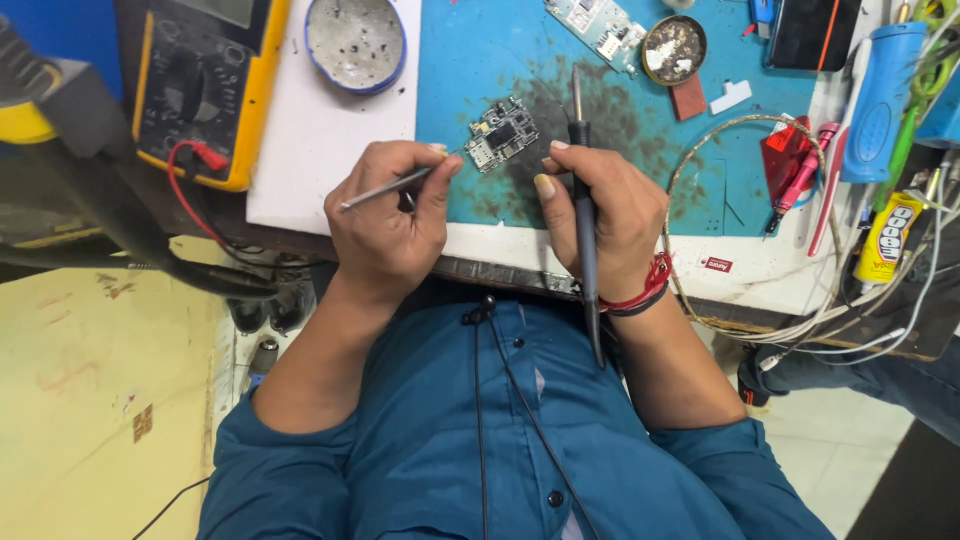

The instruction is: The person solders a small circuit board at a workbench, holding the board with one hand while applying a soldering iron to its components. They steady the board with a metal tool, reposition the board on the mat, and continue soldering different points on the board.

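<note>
Head view: the left hand [385, 215] is curled tight around thin metal tweezers [388, 187], whose tip reaches the small circuit board [502, 133] on the blue work mat [700, 180]. The right hand [605, 215] grips a dark soldering iron [583, 210] upright, tip just beside the board.

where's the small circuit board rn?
Head view, upper centre: the small circuit board lies on the blue mat, just beyond both hands, between the tweezers and the soldering iron.
</note>
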`<control>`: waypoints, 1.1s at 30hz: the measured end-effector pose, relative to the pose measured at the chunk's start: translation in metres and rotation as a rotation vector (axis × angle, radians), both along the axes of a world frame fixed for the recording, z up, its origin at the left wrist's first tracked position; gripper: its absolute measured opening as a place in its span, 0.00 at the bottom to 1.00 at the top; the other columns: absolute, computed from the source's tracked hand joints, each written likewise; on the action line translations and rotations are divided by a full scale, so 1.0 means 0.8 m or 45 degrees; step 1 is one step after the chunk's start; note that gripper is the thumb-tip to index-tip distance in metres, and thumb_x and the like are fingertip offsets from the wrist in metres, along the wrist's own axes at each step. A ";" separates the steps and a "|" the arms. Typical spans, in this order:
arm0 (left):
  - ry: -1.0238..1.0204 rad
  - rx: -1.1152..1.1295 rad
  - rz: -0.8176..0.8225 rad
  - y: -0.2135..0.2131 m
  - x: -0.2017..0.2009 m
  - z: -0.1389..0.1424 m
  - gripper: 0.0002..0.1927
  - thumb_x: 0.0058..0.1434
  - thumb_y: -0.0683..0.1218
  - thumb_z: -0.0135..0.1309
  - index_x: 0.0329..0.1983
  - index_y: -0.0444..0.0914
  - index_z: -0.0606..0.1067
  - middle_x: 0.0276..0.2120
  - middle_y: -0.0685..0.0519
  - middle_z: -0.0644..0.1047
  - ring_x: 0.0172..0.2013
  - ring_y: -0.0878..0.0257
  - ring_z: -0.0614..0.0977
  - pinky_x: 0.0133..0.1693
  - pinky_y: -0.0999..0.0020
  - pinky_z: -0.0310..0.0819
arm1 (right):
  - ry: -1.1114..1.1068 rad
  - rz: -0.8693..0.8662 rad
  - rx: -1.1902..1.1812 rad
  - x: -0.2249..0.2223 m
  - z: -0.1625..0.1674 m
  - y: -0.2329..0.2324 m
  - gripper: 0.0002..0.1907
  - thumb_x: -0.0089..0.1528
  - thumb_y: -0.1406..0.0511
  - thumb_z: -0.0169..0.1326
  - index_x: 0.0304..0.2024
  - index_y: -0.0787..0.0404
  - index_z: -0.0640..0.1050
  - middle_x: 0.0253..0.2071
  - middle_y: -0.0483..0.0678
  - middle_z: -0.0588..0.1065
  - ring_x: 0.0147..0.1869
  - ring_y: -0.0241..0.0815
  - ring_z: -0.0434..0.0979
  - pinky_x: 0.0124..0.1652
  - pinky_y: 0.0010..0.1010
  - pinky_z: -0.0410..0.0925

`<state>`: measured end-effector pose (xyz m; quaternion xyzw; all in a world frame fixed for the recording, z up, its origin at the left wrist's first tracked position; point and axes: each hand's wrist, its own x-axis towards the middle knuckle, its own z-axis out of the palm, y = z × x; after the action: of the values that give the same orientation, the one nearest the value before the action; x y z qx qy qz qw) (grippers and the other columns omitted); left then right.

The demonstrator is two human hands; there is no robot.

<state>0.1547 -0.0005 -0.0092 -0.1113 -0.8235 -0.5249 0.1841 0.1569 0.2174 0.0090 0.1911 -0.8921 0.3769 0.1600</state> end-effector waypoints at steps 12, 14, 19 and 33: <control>-0.101 -0.302 -0.182 -0.024 0.004 0.021 0.09 0.65 0.39 0.63 0.47 0.36 0.79 0.44 0.46 0.81 0.41 0.52 0.85 0.41 0.62 0.80 | 0.049 -0.016 0.089 -0.005 0.006 -0.013 0.18 0.65 0.68 0.66 0.55 0.64 0.75 0.43 0.52 0.79 0.45 0.51 0.82 0.45 0.36 0.74; -0.105 -0.228 -0.184 -0.024 0.001 0.018 0.09 0.67 0.40 0.62 0.49 0.35 0.78 0.46 0.46 0.81 0.44 0.53 0.85 0.44 0.63 0.80 | 0.040 -0.020 0.151 -0.007 0.009 -0.014 0.21 0.65 0.66 0.67 0.57 0.64 0.74 0.45 0.53 0.78 0.47 0.52 0.81 0.47 0.37 0.73; -0.168 0.020 -0.089 -0.019 -0.005 0.014 0.11 0.71 0.41 0.60 0.54 0.34 0.78 0.49 0.46 0.77 0.40 0.61 0.82 0.42 0.69 0.78 | 0.005 -0.017 0.274 -0.014 0.015 -0.027 0.34 0.64 0.57 0.68 0.64 0.64 0.68 0.55 0.57 0.74 0.55 0.57 0.77 0.53 0.41 0.71; -0.337 0.829 -0.166 0.015 -0.030 -0.025 0.11 0.74 0.36 0.59 0.56 0.32 0.72 0.45 0.51 0.77 0.43 0.71 0.78 0.47 0.78 0.75 | -0.109 0.134 0.174 -0.033 0.018 -0.008 0.31 0.63 0.59 0.65 0.64 0.62 0.69 0.56 0.56 0.75 0.54 0.57 0.75 0.55 0.43 0.69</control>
<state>0.1310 0.0117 -0.0289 -0.0301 -0.6209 -0.7804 0.0678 0.1305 0.2110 0.0232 0.2320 -0.9104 0.3309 0.0884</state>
